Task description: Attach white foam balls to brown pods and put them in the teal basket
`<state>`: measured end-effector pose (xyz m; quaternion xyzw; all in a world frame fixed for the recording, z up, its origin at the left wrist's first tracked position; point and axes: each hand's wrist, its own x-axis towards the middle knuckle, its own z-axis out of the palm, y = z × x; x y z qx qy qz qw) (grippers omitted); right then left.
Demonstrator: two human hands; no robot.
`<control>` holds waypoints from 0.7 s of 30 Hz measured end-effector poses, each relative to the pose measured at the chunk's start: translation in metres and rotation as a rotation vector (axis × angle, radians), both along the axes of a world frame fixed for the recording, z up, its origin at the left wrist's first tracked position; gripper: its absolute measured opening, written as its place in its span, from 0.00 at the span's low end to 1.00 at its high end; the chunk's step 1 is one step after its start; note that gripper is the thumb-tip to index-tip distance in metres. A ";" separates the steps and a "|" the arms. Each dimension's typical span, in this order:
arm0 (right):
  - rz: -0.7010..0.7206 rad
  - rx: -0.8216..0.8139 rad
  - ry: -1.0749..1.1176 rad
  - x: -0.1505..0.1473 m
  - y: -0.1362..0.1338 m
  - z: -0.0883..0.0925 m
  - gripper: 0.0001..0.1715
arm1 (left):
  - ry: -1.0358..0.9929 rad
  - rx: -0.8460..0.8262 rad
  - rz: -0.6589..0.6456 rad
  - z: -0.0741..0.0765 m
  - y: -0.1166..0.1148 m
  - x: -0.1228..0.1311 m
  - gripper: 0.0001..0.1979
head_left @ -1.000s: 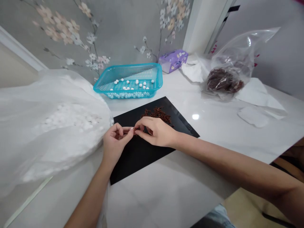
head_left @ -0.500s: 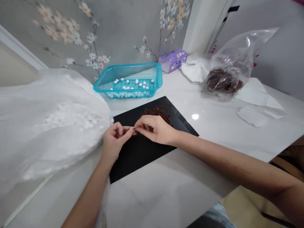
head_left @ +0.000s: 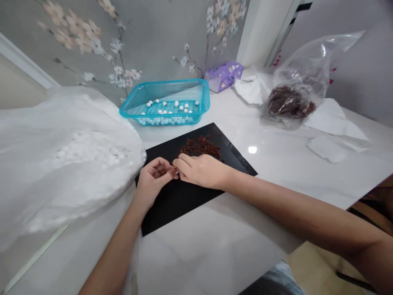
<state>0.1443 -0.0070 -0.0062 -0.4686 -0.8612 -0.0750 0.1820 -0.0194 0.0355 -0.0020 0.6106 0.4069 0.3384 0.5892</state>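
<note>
My left hand (head_left: 152, 180) and my right hand (head_left: 201, 170) meet fingertip to fingertip over a black sheet (head_left: 181, 196) on the white table. Both are closed in a pinch on one tiny white and brown piece that is too small to name. Just behind my right hand a small heap of reddish-brown bits (head_left: 201, 146) lies on the sheet. A turquoise plastic basket (head_left: 167, 102) holding several small white balls stands behind the sheet.
A big white translucent bag (head_left: 61, 159) full of small white balls fills the left side. A clear bag with dark brown material (head_left: 290, 102) lies at the back right among white papers (head_left: 327, 148). A purple tissue pack (head_left: 223, 76) sits by the wall.
Both hands have stayed pinched together and shifted slightly toward the heap. My right hand's fingers have lowered flatter over the sheet.
</note>
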 end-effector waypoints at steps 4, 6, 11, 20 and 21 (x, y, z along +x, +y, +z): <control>-0.064 -0.110 0.007 -0.001 0.002 0.001 0.13 | 0.099 0.071 0.088 0.000 -0.006 0.006 0.07; -0.099 -0.203 0.029 -0.001 0.003 0.002 0.10 | 0.171 0.127 0.097 0.000 -0.009 0.008 0.06; -0.037 -0.177 0.064 0.004 0.005 0.001 0.09 | 0.209 0.185 0.092 0.001 -0.011 0.009 0.03; 0.061 -0.188 0.005 0.012 0.006 0.005 0.11 | 0.187 0.172 0.117 0.003 -0.011 0.009 0.04; 0.077 -0.197 0.005 0.013 0.006 0.005 0.11 | 0.190 0.175 0.116 0.003 -0.011 0.009 0.04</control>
